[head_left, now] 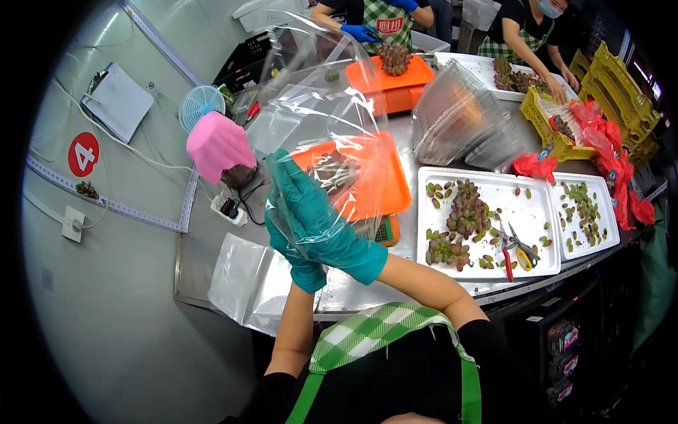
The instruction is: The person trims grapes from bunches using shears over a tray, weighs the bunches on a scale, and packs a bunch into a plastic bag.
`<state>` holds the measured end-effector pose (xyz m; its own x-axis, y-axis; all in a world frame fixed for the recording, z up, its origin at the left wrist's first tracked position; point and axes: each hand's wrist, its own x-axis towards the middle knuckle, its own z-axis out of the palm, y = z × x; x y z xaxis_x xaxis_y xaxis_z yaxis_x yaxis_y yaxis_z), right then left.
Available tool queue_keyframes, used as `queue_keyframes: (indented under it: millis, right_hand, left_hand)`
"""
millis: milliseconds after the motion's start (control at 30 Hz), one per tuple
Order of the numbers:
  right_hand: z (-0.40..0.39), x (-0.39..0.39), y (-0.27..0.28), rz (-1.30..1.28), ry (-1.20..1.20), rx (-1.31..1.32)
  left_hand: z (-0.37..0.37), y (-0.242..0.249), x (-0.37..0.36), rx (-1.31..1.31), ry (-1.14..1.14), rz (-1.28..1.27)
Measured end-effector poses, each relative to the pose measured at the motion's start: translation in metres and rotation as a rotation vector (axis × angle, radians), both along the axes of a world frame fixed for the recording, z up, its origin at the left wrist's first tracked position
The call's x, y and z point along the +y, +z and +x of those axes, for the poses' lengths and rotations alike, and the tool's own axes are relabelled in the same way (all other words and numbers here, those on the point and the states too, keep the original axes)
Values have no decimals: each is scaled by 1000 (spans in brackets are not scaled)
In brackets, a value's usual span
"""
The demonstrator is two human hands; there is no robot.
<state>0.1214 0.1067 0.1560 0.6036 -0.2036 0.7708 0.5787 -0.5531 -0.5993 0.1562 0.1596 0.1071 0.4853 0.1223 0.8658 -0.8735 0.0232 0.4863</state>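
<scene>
Both of my hands wear teal gloves and are pressed together over the bench. A large clear plastic bag [321, 78] rises from them, its film lying over the glove fingers. My right hand [318, 219] lies in front with fingers straight and together against the bag. Behind and below it is my left hand [304, 272], its fingers mostly hidden. Just beyond, under the film, an orange tray [397, 177] sits on a scale [387, 231] and holds a dark bunch, blurred by the plastic. Flat clear bags [240, 275] lie at the bench's front edge, left of my forearms.
Right of me, a white tray [515, 201] holds grape bunches [468, 210], loose grapes, red-handled snips [507, 258] and yellow-handled scissors [524, 256]. Stacked clear containers [459, 116] stand behind it. A pink cloth [220, 148] and blue fan [201, 106] are left. Two co-workers work across the bench.
</scene>
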Motion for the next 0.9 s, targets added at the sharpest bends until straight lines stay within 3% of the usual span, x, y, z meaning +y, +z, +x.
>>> queue_keyframes:
  millis: [67, 200, 333, 433, 533, 600, 633, 733, 767, 900]
  right_hand:
    - [-4, -3, 7, -85, -38, 20]
    - [0, -5, 6, -103, -76, -52]
    - [-14, -1, -34, -351, 84, -52]
    - [-33, -7, -73, -167, 102, 276]
    - [-12, -11, -111, 715, -5, 543]
    - [3, -19, -109, 921, -22, 615]
    - [11, -23, -105, 1024, -31, 651]
    - [40, -29, -116, 1050, -84, 621]
    - [47, -31, -119, 1129, -52, 589]
    - [75, -28, -133, 1317, -10, 422]
  left_hand:
    - [5, 3, -5, 31, 26, -9]
    - [25, 8, -5, 381, -51, -135]
    - [80, 24, 7, 659, -227, -256]
    - [122, 30, 15, 893, -537, -338]
    - [180, 4, 25, 1115, -839, -250]
    - [183, -8, 9, 1244, -1002, -132]
    - [205, -39, 11, 1219, -1161, -24]
    - [198, -63, -7, 1114, -1288, 77]
    - [195, -67, -9, 997, -1193, 327]
    - [170, -45, -10, 1184, -1362, 389]
